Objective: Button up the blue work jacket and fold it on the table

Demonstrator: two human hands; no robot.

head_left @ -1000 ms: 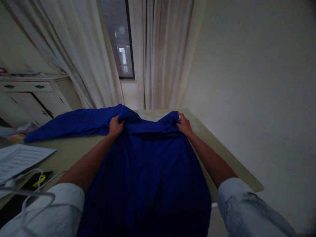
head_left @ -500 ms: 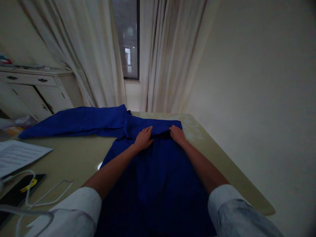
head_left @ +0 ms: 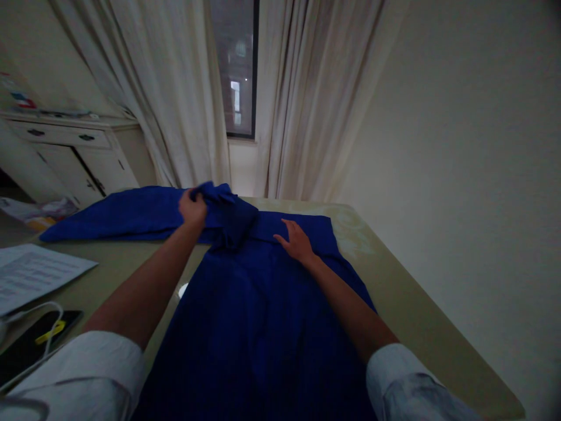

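A long-sleeved blue cloth garment lies spread on the table, running from under me towards the far edge. One sleeve stretches out to the left. My left hand is shut on a bunched fold of the blue cloth at the garment's far end, near the sleeve's root. My right hand rests flat on the cloth near the far edge, fingers spread, gripping nothing.
The beige table ends in an edge at the right, near a wall. A sheet of printed paper, a black phone and a white cable lie at the left. A white cabinet and curtains stand beyond.
My left hand has moved up and left, from lying on the cloth to gripping a gathered fold. My right hand has slid slightly left with fingers spread. The cloth is bunched near the middle.
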